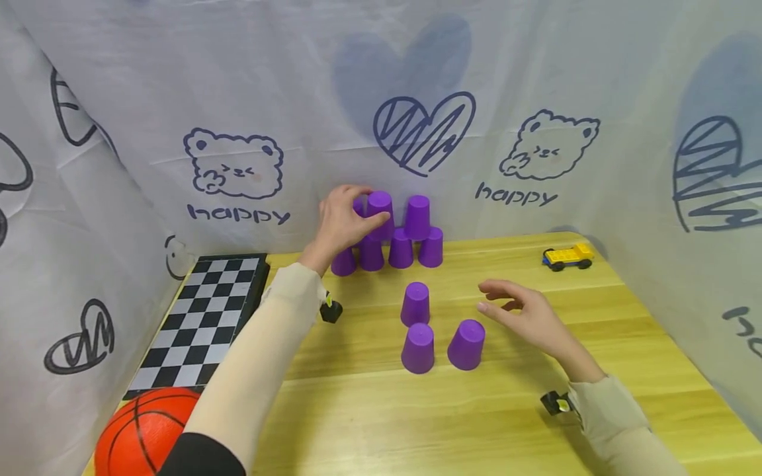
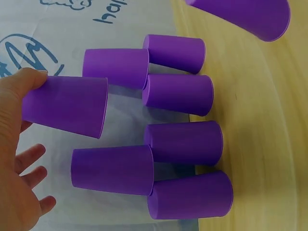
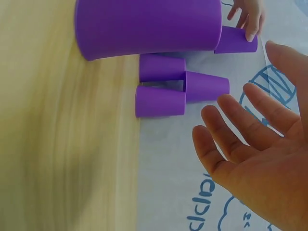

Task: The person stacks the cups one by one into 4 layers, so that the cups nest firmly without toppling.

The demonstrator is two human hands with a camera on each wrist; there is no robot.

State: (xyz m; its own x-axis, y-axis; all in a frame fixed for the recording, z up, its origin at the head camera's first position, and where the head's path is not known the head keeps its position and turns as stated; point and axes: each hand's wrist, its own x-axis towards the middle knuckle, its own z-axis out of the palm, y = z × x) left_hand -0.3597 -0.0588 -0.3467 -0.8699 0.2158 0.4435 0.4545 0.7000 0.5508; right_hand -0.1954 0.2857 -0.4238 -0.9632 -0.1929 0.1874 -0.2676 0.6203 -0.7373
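Note:
My left hand (image 1: 345,218) pinches an upside-down purple cup (image 2: 67,106) between thumb and fingers. In the left wrist view that cup hangs beside the gap between two upper cups, a left one (image 2: 113,170) and a right one (image 2: 115,67), apart from both. These rest on a row of several upturned purple cups (image 1: 401,250) near the back edge. Three more upturned cups stand nearer: a far one (image 1: 415,304), a near left one (image 1: 418,349) and a near right one (image 1: 467,345). Right of them, my right hand (image 1: 530,318) hovers with fingers spread, holding nothing.
A black-and-white checkered board (image 1: 205,317) lies along the table's left side, with an orange basketball (image 1: 139,430) in front of it. At the back right stands a yellow toy truck (image 1: 568,256). Printed white cloth (image 1: 333,79) hangs close behind the cups and at both sides.

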